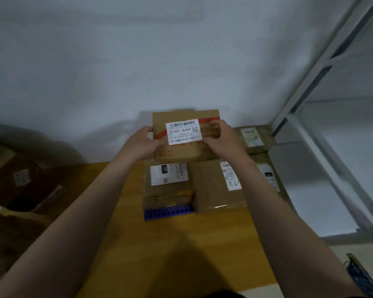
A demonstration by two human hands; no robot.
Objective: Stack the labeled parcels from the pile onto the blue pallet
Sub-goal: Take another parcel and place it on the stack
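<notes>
View from a head-worn camera looking forward and down. Two bare forearms reach in from the lower corners and meet at the centre, both stretched well out from the body. Between them they hold a flat brown cardboard parcel (181, 152) with red printing, its broad face tilted up towards the camera. A white shipping label (184, 131) on that face carries barcodes, a QR code and the text "J6-S04" twice. The left hand (145, 143) grips the parcel's left edge, with the thumb lying on the front face by the label's lower left corner and the fingers curled round behind. The right hand (222, 138) grips the right edge the same way, thumb by the label's lower right corner and fingers wrapped over the red print. The held parcel sits above the far side of the parcels already stacked; it is not clear whether it touches them. Just below it, a labelled box (168, 190) rests on the blue pallet (168, 212), whose perforated front edge shows beneath it. A larger taped box (213, 190) stands touching its right side, and more labelled parcels (254, 137) lie further right. The pallet rests on a yellow-brown wooden surface (159, 244). At far left, in dim light, is a pile of cardboard boxes (22, 179). A pale metal frame (310, 104) rises at right against a grey wall (138, 61).
</notes>
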